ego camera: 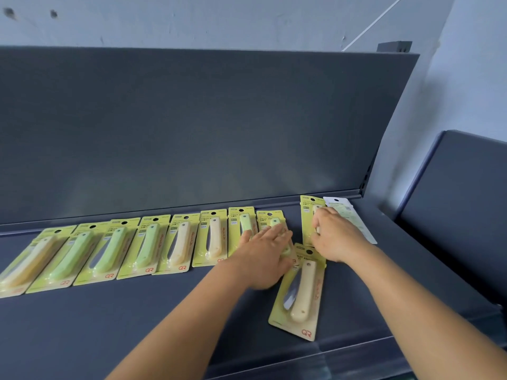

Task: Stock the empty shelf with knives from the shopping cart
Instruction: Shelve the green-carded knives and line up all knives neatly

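Note:
Several carded fruit knives [145, 245] lie in a row on the dark grey shelf [115, 311], cream and green handles on yellow-green cards. My left hand [263, 256] lies flat with straight fingers on the green-handled pack [270, 219] at the row's right end. My right hand [336, 235] has its fingers curled onto a pack [308, 208] further right. A cream-handled pack [300, 292] lies loose and askew in front of both hands. One pack [349, 218] lies face down, its white back up, at the far right.
The shelf's dark back panel [192, 127] rises behind the row. The front lip [329, 352] runs below my arms. A second dark shelf unit [461, 193] stands to the right, past this shelf's end. A pale wall [247, 20] is above.

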A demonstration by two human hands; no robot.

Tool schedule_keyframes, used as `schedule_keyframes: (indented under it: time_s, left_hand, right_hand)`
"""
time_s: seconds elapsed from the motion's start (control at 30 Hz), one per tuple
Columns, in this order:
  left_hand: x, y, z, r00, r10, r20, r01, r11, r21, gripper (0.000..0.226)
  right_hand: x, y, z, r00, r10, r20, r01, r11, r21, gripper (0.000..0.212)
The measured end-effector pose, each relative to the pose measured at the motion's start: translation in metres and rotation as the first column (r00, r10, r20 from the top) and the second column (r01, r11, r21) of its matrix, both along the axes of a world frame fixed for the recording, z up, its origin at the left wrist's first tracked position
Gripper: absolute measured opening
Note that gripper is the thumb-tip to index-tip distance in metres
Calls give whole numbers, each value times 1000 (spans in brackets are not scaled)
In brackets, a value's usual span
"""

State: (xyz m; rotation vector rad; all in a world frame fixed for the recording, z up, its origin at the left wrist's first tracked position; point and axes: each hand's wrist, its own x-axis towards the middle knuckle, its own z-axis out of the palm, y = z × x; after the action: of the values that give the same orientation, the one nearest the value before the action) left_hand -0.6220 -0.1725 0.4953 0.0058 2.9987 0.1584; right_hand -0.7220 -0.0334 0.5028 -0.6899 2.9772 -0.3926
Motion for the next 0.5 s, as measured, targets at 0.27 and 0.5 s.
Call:
schedule_keyframes:
  time_s: [0.27, 0.5]
  left_hand:
    - [-10, -15, -5, 998, 32, -50, -33, 999, -20, 61]
    - [-11, -17, -8, 995, 60, -76, -64, 997, -51, 62]
  right_hand:
    - [5, -7, -4, 990, 139, 13, -140, 990, 23, 51]
    - [8, -13, -5, 976, 215, 38, -214, 977, -22, 50]
